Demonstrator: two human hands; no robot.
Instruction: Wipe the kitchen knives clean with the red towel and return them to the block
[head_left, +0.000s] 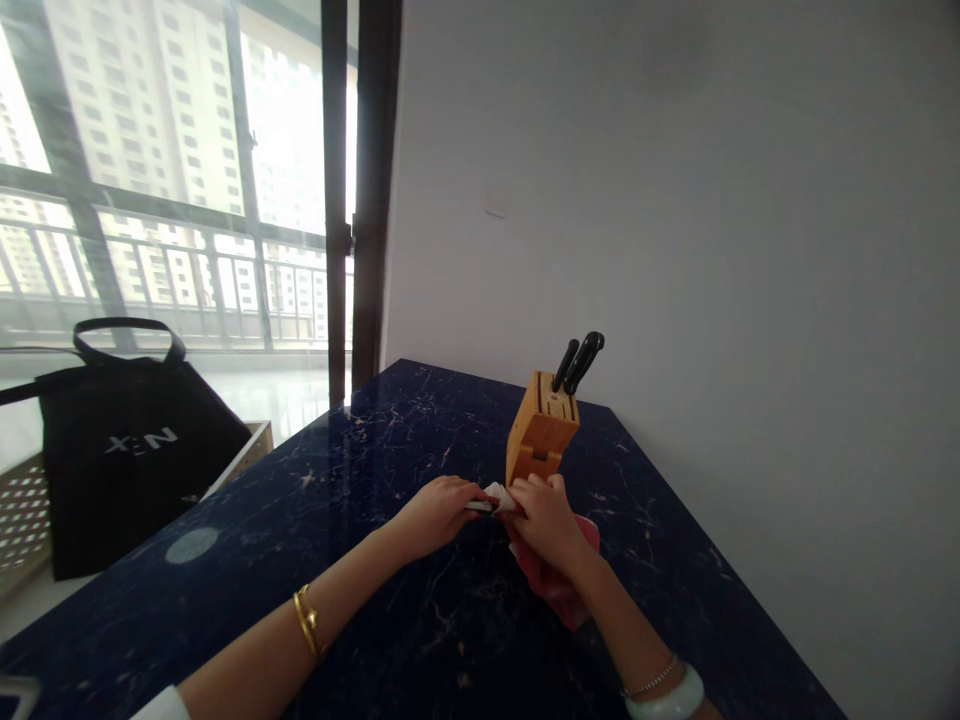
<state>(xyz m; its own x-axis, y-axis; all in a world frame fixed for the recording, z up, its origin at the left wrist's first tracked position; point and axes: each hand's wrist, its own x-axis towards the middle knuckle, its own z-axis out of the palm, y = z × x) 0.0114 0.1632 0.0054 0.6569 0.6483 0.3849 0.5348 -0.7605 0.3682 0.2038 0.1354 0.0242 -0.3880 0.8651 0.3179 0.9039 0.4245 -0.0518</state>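
Note:
My left hand (442,512) is closed around a slim, pale, metallic-looking object (478,506), most of it hidden by the fingers and cloth. Pressed against its right end is a red and white cloth (551,585), gripped in my right hand (546,515). The cloth's white part shows between my two hands, and its red part hangs below my right palm. Just beyond my right hand stands a wooden knife block (541,432), tilted, with slots in its top. Two black-handled knives (583,362) stick out of it.
The dark blue marbled table (360,600) carries the block. A white wall (675,250) runs along its right side. At left, a black tote bag (142,460) rests on a perforated crate (22,510). A dark-framed glass door (364,180) stands behind.

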